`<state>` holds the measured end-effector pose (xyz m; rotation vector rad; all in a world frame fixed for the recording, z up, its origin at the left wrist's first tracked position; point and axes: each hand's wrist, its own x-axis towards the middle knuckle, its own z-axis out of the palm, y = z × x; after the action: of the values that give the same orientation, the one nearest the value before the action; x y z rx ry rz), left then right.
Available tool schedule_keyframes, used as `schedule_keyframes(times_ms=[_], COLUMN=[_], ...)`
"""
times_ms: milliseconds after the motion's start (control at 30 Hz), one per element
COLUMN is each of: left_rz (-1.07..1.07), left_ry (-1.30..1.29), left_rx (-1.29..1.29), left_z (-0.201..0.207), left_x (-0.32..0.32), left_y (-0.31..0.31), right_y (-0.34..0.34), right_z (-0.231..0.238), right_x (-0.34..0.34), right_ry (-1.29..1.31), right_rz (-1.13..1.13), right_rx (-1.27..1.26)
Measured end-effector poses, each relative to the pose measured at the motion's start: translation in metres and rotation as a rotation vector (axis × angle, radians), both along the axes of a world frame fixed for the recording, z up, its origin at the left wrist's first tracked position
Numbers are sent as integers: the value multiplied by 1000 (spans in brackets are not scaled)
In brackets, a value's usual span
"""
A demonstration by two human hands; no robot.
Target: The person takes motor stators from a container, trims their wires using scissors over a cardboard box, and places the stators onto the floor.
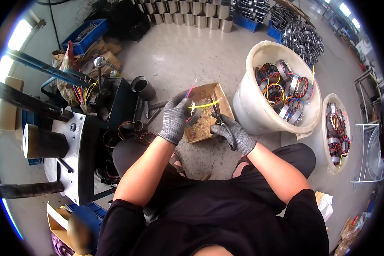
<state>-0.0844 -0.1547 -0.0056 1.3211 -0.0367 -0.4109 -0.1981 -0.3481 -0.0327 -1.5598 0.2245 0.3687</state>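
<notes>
My left hand (175, 121), in a grey glove, is closed around a motor stator (194, 117) with a metal ring. From it a yellow wire (207, 105) points right, and red and blue wires (190, 90) stick up past my fingers. My right hand (240, 137), also gloved, grips a pair of scissors (231, 135) by the black handles. Their blades point up, close to the yellow wire; whether they touch it I cannot tell. Below both hands, an open cardboard box (223, 99) holds many small wire scraps. My left fingers hide part of the stator.
To the right stand a big white tub (240, 91) and a smaller tub (324, 112), both with wired stators. A press-like machine (82, 147) is at the left, near a dark metal cylinder (143, 88). Metal sleeves (200, 21) line the far floor, beside piled shafts (303, 40).
</notes>
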Motion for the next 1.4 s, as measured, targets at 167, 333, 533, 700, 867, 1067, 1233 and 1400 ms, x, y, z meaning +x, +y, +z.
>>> schedule_keyframes(times_ms=[167, 333, 533, 700, 867, 1067, 1233, 1400], left_rz=[-24, 6, 51, 92, 62, 9, 17, 106], left_ry=[37, 46, -56, 85, 164, 162, 187, 113], left_rx=[9, -52, 93, -3, -5, 27, 50, 76], left_z=[-5, -13, -26, -20, -16, -19, -30, -19], left_x=[2, -1, 4, 2, 2, 0, 3, -3], left_y=[-1, -11, -11, -12, -11, -15, -15, -19], right_y=[7, -1, -9, -1, 2, 0, -5, -14], right_z=[1, 21, 31, 35, 36, 18, -4, 1], right_x=[-14, -22, -23, -16, -2, -2, -3, -3], right_ry=[97, 27, 226, 303, 322, 307, 410, 292], right_rz=[-202, -185, -71, -54, -99, -134, -179, -149], right_rx=[430, 427, 256, 213, 243, 442, 421, 413])
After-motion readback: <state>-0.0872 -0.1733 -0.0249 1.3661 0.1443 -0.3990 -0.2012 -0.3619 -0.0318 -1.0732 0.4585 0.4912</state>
